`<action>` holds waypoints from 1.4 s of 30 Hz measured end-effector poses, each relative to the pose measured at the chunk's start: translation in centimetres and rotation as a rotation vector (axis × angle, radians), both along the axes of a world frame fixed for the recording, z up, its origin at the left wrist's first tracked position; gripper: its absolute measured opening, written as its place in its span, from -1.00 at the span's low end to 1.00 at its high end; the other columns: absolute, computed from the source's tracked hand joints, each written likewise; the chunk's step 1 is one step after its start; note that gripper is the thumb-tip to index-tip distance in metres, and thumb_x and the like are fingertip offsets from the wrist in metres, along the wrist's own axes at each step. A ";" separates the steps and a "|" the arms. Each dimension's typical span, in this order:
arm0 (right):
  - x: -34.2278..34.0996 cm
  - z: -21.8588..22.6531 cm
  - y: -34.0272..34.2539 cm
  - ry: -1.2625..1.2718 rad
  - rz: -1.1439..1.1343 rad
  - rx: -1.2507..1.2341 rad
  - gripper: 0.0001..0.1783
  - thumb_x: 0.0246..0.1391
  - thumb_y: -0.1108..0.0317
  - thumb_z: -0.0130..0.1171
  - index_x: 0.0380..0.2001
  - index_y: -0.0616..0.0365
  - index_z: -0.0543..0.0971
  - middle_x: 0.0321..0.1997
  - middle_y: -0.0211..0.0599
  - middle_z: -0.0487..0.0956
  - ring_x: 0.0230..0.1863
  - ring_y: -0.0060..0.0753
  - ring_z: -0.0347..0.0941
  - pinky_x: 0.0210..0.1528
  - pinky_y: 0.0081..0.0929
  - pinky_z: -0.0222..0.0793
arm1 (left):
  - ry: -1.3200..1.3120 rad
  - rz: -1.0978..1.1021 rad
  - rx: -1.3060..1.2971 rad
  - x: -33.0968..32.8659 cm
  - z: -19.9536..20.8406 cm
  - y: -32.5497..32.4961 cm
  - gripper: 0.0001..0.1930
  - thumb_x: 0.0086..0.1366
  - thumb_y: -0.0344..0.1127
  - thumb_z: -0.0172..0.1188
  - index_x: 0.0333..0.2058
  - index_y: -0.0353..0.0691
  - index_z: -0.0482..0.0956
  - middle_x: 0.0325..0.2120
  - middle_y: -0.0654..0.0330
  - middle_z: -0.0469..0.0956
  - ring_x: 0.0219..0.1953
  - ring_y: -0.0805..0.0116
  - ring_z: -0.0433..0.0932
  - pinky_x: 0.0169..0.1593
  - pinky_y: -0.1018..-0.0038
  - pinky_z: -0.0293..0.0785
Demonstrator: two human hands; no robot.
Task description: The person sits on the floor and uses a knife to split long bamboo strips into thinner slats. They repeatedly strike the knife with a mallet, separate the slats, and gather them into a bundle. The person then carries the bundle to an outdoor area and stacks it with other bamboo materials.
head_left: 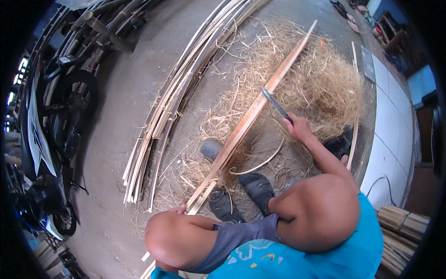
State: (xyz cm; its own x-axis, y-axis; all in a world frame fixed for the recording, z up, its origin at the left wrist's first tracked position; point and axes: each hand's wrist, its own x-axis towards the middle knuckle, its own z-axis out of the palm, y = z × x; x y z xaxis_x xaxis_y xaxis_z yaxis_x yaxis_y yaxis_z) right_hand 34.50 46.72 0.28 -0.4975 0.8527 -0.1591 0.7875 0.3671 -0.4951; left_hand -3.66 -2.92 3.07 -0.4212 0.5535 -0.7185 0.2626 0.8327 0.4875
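Note:
My right hand (298,128) is closed around the dark handle of a knife (277,105). The knife's curved blade lies against a long reddish-brown plank (253,111), which slants from near my feet up to the far right. Beside my left knee, the visible fingers of my left hand (177,209) close on a pale bamboo strip (200,189); the knee hides most of that hand. This strip runs up against the plank and reappears below the knee. A grey rounded block (211,149) sits beside the plank.
Curly shavings (320,79) are heaped around the plank. A bundle of long strips (179,93) lies to the left, with a motorcycle (42,135) beyond. Dark sandals (257,188) are near my feet. White tiles (388,121) and bundled slats (404,223) are on the right.

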 end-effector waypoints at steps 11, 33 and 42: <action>-1.7 1.8 -1.9 0.091 0.110 -0.076 -0.50 0.24 -0.05 0.13 0.11 0.01 0.54 -0.13 0.03 0.66 -0.08 0.14 0.60 0.03 -0.06 0.51 | -0.024 0.125 -0.015 1.3 -0.1 -0.5 -0.45 0.45 0.11 0.07 -0.40 -0.35 0.64 -0.60 0.18 0.60 -0.52 0.47 0.55 -0.40 0.45 0.47; -0.4 2.7 5.4 -0.021 -0.109 -0.146 -0.52 0.30 0.01 0.04 0.19 -0.06 0.51 0.07 0.06 0.59 0.10 0.13 0.53 0.17 -0.02 0.41 | 0.095 0.003 0.013 1.3 -0.3 -0.2 -0.54 0.46 0.04 0.07 -0.14 -0.30 0.69 -0.61 0.17 0.56 -0.53 0.46 0.50 -0.42 0.38 0.40; 0.2 -0.8 2.5 -0.036 0.160 0.027 -0.49 0.25 -0.10 0.09 0.14 -0.08 0.53 -0.06 0.04 0.64 -0.03 0.12 0.57 0.03 0.02 0.46 | 0.117 0.193 0.012 2.4 -5.1 -3.5 -0.52 0.45 0.02 0.10 -0.33 -0.36 0.68 -0.60 0.13 0.57 -0.53 0.30 0.51 -0.39 0.36 0.42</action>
